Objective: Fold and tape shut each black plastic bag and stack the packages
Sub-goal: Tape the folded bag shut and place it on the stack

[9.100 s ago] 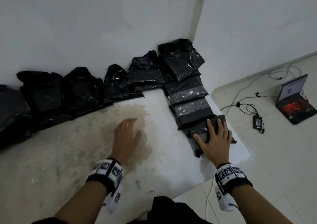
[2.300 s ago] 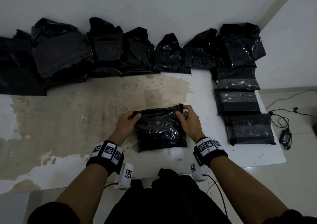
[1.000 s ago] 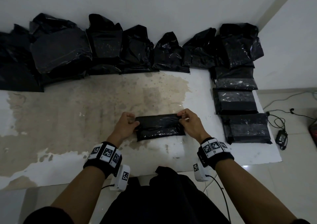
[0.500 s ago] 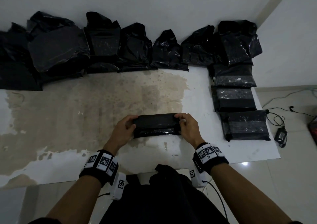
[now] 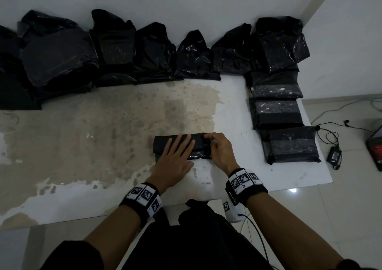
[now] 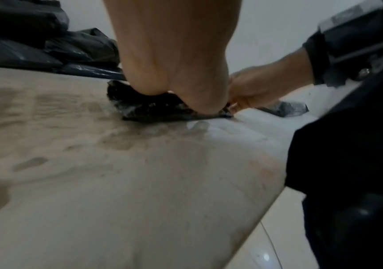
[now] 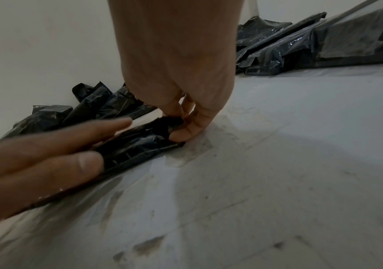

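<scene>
At the counter's (image 5: 237, 112) six o'clock edge: folded bag (image 5: 163, 144), untaped. Keep your left hand (image 5: 175, 162) flat, fingers straight, pressing it; your right hand (image 5: 219, 152) pinches its three o'clock end; crease firmly.

Both forearms are bare, with dark sleeves pushed up near the elbows. Each wrist carries a black band (image 5: 247, 187) set with white square tiles printed with black-and-white coded markers. A white camera block (image 5: 232, 209) bearing one such marker hangs under the right wrist, trailing a thin black cable (image 5: 257, 236).

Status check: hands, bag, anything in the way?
Left hand flat, pressing folded bag. Right hand pinching its right end. No tape on it yet. Nothing in the way.
</scene>
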`<state>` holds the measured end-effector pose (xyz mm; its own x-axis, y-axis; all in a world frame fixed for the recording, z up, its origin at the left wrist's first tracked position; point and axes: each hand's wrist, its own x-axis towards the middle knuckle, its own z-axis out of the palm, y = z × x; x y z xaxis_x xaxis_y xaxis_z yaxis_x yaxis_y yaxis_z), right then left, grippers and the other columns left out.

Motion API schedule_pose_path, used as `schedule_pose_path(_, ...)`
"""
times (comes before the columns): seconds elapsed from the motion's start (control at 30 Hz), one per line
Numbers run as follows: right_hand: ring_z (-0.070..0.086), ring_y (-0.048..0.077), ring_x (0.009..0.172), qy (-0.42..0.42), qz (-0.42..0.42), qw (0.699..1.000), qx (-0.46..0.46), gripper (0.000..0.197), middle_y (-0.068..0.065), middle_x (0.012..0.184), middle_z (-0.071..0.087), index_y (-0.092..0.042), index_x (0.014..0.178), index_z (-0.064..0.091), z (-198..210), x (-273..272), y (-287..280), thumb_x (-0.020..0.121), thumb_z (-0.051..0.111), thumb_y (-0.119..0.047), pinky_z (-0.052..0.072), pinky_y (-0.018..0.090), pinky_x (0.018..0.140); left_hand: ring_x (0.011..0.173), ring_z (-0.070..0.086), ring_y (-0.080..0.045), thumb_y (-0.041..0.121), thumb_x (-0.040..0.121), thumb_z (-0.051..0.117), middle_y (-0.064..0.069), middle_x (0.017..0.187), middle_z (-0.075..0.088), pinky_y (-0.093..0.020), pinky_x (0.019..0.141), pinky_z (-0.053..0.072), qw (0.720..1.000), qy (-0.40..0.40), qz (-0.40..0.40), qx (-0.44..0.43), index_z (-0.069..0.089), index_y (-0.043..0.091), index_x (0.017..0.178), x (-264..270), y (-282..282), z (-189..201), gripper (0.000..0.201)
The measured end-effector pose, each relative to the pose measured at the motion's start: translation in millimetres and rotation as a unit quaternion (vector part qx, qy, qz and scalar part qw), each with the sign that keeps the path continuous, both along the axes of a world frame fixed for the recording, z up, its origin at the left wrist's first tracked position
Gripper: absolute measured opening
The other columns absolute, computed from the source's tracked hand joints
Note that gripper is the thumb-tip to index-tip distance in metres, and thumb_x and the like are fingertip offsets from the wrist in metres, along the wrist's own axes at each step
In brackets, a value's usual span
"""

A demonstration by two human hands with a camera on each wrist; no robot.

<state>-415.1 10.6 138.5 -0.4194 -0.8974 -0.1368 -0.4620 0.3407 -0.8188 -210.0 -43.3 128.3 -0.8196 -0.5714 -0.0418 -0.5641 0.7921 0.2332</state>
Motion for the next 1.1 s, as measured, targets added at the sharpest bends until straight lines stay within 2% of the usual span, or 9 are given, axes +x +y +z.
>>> schedule_pose_path(0.1,0.056,0.009,0.098,0.004,0.005,1.0,-0.002,0.032,0.009,0.115,0.061,-0.012,0.116,0.069,1.2,-6.2,-0.1,0.099,0.046,0.001,0.038,0.001,0.084,0.152,0.02,-0.034,0.028,0.101,0.037,-0.013,0.164,0.024,-0.057,0.118,0.029,0.999,-0.014,-0.004,-0.031,0.026,0.01,0.156,4.0,4.2,-11.3,0.059)
schedule_pose_path(0.2,0.054,0.0,0.092,0.018,-0.032,0.999,-0.012,0.028,0.005,0.113,0.06,-0.02,0.115,0.069,2.3,-28.5,3.0,0.099,0.05,-0.006,0.04,0.006,0.082,0.152,0.017,-0.036,0.005,0.092,0.04,-0.015,0.164,0.024,-0.056,0.12,0.022,0.998,0.006,0.003,-0.066,0.028,0.008,0.156,2.1,4.1,-13.6,0.065)
schedule_pose_path(0.27,0.057,0.009,0.094,0.04,-0.047,0.998,-0.002,0.031,0.005,0.114,0.057,-0.021,0.118,0.068,2.1,-52.6,0.6,0.098,0.051,-0.005,0.046,0.02,0.086,0.152,0.018,-0.037,-0.001,0.088,0.029,-0.016,0.164,0.025,-0.056,0.119,0.019,0.997,0.011,0.009,-0.079,0.031,0.007,0.155,0.6,6.4,-15.0,0.068)
schedule_pose_path(0.33,0.059,0.024,0.101,0.09,-0.042,0.995,0.001,0.032,0.008,0.117,0.056,-0.021,0.123,0.066,1.9,-77.6,-10.4,0.098,0.053,-0.007,0.051,0.04,0.092,0.152,0.019,-0.038,-0.002,0.088,0.024,-0.015,0.164,0.023,-0.057,0.119,0.018,0.997,0.006,0.019,-0.081,0.032,0.007,0.156,0.4,10.9,-17.8,0.069)
schedule_pose_path(0.4,0.057,0.033,0.11,0.141,-0.005,0.99,0.012,0.036,0.014,0.126,0.056,-0.017,0.131,0.063,3.9,-97.5,-27.9,0.097,0.056,-0.007,0.05,0.047,0.099,0.152,0.017,-0.039,-0.003,0.086,0.025,-0.015,0.165,0.02,-0.058,0.12,0.017,0.996,0.0,0.035,-0.076,0.028,0.007,0.157,-0.4,15.2,-20.7,0.072)
schedule_pose_path(0.5,0.05,0.034,0.118,0.213,0.104,0.97,0.059,0.042,0.014,0.135,0.052,-0.016,0.141,0.057,11.8,-112.2,-52.9,0.099,0.058,-0.012,0.048,0.046,0.099,0.152,0.019,-0.04,-0.002,0.085,0.027,-0.015,0.165,0.021,-0.059,0.12,0.016,0.996,0.0,0.061,-0.072,0.024,0.008,0.157,-4.1,20.8,-22.6,0.073)
schedule_pose_path(0.63,0.049,0.031,0.117,0.295,0.21,0.927,0.099,0.037,0.009,0.13,0.053,-0.017,0.137,0.056,15.8,-116.6,-71.6,0.1,0.056,-0.02,0.055,0.047,0.081,0.152,0.019,-0.04,0.002,0.086,0.026,-0.014,0.165,0.022,-0.063,0.119,0.016,0.994,-0.002,0.081,-0.07,0.029,0.008,0.156,-6.9,25.1,-22.3,0.071)
schedule_pose_path(0.8,0.055,0.031,0.103,0.369,0.23,0.898,0.075,0.022,0.011,0.115,0.056,-0.012,0.12,0.061,16.2,-117.7,-82.2,0.101,0.052,-0.019,0.04,0.037,0.062,0.151,0.02,-0.039,0.008,0.09,0.024,-0.013,0.165,0.024,-0.064,0.118,0.016,0.995,-0.005,0.081,-0.064,0.03,0.009,0.156,-7.0,25.8,-19.6,0.067)
schedule_pose_path(1.1,0.059,0.033,0.086,0.397,0.301,0.866,0.047,0.019,0.012,0.101,0.061,-0.005,0.11,0.058,27.2,-123.7,-90.7,0.105,0.047,-0.02,0.042,0.04,0.061,0.148,0.03,-0.038,0.024,0.094,0.035,-0.016,0.16,0.033,-0.056,0.119,0.025,0.995,-0.007,0.091,-0.052,0.036,0.006,0.153,-11.8,29.7,-7.9,0.062)
